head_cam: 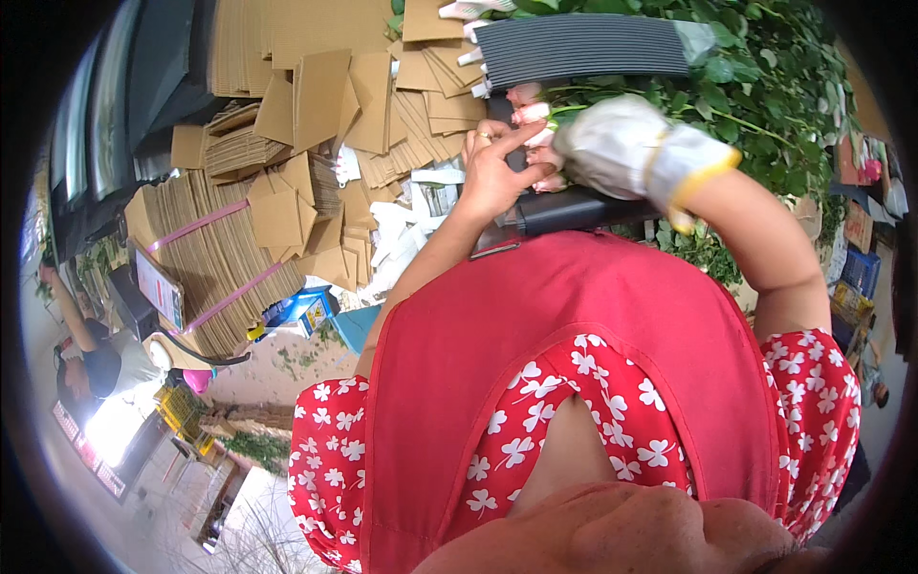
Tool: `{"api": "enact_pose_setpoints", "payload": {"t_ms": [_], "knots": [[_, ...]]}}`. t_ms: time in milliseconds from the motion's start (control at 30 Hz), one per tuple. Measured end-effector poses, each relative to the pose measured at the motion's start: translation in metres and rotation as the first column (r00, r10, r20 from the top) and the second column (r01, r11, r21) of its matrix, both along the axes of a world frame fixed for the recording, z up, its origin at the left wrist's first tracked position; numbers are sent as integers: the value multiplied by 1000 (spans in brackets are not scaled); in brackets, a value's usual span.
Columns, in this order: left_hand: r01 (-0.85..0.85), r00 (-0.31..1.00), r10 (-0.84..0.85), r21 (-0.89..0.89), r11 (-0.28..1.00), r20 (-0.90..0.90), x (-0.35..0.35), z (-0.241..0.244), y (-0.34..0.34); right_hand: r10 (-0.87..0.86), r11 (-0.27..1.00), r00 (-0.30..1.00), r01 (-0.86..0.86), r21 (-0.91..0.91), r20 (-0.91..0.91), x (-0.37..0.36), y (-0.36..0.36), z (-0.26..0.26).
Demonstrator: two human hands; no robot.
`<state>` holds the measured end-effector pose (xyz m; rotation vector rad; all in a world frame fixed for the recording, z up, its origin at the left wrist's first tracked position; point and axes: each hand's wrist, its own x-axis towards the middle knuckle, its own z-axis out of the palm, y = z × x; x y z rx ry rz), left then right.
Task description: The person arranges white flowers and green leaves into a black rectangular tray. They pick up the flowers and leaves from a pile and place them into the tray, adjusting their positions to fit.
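Several pale pink rose heads lie in a row in front of me, their stems and leaves running to the right. My bare left hand, with a ring on one finger, reaches over them; its index finger and thumb touch the blooms from the left. My right hand, in a whitish work glove with a yellow cuff edge, lies over the stems just behind the heads; its fingers are hidden. A black ribbed pad lies beyond the roses, and a black padded roll or edge runs between them and my red apron.
Stacks of cardboard sheets and loose cardboard pieces spread over the left. White strips lie nearer my left forearm. A phone stands by the cardboard. Leafy rose stems pile at the right. Another person is at the far left.
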<state>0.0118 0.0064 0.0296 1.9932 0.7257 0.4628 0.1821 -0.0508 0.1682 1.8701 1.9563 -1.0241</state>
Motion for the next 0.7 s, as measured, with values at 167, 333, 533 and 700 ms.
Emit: {"api": "enact_pose_setpoints", "payload": {"t_ms": [167, 333, 533, 700], "knots": [[53, 997, -56, 52, 997, 47, 6, -16, 9, -39, 909, 993, 82, 410, -113, 19, -48, 39], [22, 1000, -22, 58, 998, 13, -9, -29, 25, -369, 774, 921, 228, 591, 127, 31, -145, 90], [89, 995, -88, -27, 996, 38, 12, -28, 21, -562, 821, 726, 550, -154, -396, 37, -232, -64], [202, 927, 87, -683, 702, 364, 9, -59, 24, -353, 695, -329, 535, -481, -876, -10, -174, 53]]}}
